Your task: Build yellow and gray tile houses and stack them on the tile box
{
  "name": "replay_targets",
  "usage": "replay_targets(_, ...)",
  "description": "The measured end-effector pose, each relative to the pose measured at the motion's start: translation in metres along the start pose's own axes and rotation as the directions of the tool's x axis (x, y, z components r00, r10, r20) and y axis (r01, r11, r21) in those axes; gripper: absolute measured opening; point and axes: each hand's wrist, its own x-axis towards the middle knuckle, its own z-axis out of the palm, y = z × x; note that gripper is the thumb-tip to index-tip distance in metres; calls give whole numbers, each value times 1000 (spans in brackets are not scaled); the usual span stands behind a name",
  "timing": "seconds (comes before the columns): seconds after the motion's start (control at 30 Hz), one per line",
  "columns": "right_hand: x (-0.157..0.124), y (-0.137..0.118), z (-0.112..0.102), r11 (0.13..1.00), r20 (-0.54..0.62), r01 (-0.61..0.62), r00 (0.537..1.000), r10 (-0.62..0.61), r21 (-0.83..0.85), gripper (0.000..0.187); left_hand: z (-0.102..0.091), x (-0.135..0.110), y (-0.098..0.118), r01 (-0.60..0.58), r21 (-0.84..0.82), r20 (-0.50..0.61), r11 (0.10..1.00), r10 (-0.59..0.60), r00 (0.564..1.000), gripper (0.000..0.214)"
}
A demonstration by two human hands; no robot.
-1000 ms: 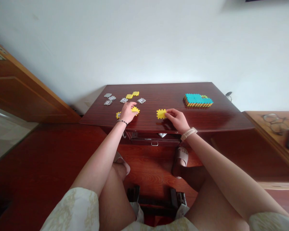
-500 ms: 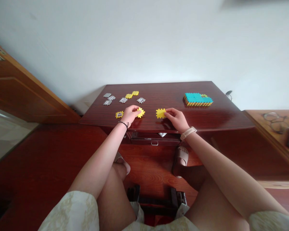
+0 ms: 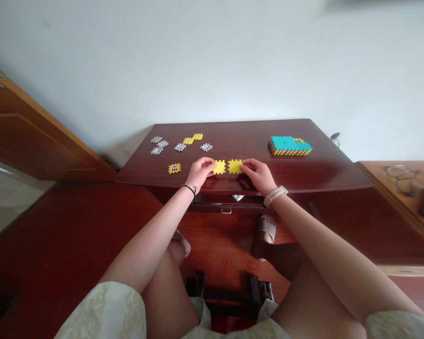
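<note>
From the head camera, both hands are out in front on a dark, glossy wooden desk (image 3: 254,136), close together near its front edge. The left hand (image 3: 201,172) has its fingers curled and pinching the near side of a yellow plastic piece (image 3: 219,167). The right hand (image 3: 257,173) pinches a second yellow plastic piece (image 3: 235,166) the same way, with its fingertips (image 3: 243,163) on that piece's edge. The two notched pieces sit just beside each other between the hands, with a narrow gap; they are not joined. Neither hand is spread flat.

Beyond and left of the left hand lie a yellow piece with a small window (image 3: 174,168), two linked yellow pieces (image 3: 192,139) and a scatter of gray pieces (image 3: 156,146). Well to the right of the right hand sits a layered stack of pieces with a blue top (image 3: 289,146). A thin dark bracelet (image 3: 189,188) circles the left wrist, and a pale watch (image 3: 275,195) circles the right. Below the hands is a drawer handle (image 3: 227,210). Far right of the right hand, a pair of glasses (image 3: 404,180) lies on a wooden surface (image 3: 374,176).
</note>
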Motion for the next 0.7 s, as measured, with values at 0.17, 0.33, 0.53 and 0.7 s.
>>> replay_targets(0.17,1,2,0,1000,3,-10,1000,10,2,45,1,-2,1,-18,-8,20,1000,18,1000,39)
replay_targets(0.33,1,2,0,1000,2,-18,1000,18,3,45,0,-3,-1,-27,-7,17,1000,27,1000,41)
replay_targets(0.53,1,0,0,1000,4,-16,1000,16,25,46,2,-5,1,-101,20,26,995,101,995,35)
replay_targets(0.7,0,-2,0,999,22,-22,1000,21,44,48,3,-8,5,-137,43,63,990,134,989,30)
